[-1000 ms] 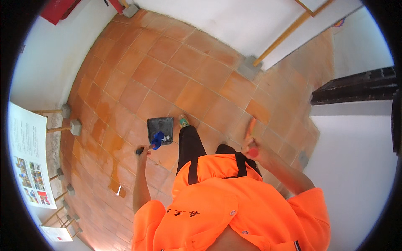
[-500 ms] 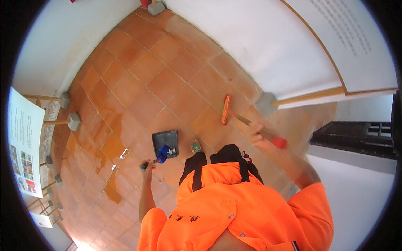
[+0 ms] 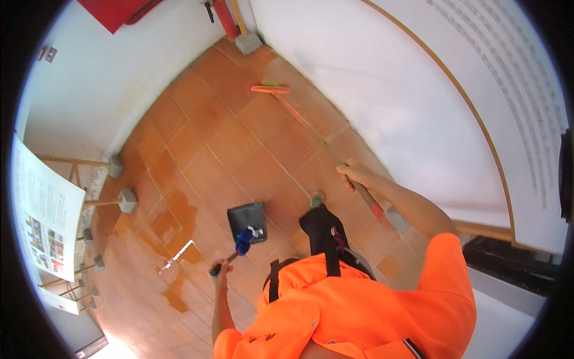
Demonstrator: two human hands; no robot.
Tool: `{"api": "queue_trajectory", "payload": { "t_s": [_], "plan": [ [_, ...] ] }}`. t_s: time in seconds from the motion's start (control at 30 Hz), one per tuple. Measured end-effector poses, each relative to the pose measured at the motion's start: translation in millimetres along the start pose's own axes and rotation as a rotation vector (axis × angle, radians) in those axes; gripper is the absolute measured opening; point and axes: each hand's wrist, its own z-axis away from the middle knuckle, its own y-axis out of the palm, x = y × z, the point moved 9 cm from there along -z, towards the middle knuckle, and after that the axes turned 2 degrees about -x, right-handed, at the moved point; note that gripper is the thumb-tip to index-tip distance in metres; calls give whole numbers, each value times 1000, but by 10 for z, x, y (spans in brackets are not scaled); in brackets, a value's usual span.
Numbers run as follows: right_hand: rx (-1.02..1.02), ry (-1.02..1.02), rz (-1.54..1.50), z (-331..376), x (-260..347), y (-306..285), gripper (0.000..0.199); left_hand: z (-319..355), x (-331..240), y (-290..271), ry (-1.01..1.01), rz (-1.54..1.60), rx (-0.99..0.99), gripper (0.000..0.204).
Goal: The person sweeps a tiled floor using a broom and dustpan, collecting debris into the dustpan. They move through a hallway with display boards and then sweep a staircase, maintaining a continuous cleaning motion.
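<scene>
My left hand [image 3: 223, 267] is wrapped round the handle of a long-handled dustpan, close to its dark end. The black pan [image 3: 246, 222] lies low over the tiles in front of me, with a blue fitting [image 3: 244, 240] and some pale scraps by it. My right hand [image 3: 354, 173] grips the shaft of a broom [image 3: 302, 122], below which its red end sticks out. The broom's orange head [image 3: 270, 89], with a bit of green showing, reaches far forward to the floor near the white wall.
Wet patches [image 3: 174, 297] shine on the terracotta tiles [image 3: 227, 134] to the left. Display boards [image 3: 51, 209] on wooden legs with grey concrete feet [image 3: 127, 200] stand along the left. A red cylinder [image 3: 225, 19] and another block [image 3: 248, 43] fill the far corner. A large panel [image 3: 466, 107] leans at right.
The broom has swung out forward and left, its head now much farther from me. My right hand has moved with it. The dustpan stays in my left hand; the view has shifted.
</scene>
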Motion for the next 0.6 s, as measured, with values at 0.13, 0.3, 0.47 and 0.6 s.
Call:
{"api": "queue_trajectory", "payload": {
  "t_s": [0.13, 0.3, 0.47, 0.6],
  "plan": [
    [-181, -112, 608, -1567, 215, -824, 20, 102, -715, 520, -39, -43, -54, 7],
    [-193, -180, 663, -2034, 1136, -703, 30, -11, -1408, 861, -10, -6, -68, 8],
    [-246, -117, 806, -2061, 604, -1084, 30, -901, -1760, 1124, -44, -28, 44, 9],
    [-281, -4, 955, -1283, -440, -1381, 31, -1732, -1727, 1379, -16, -84, 174, 10]
  ]
}}
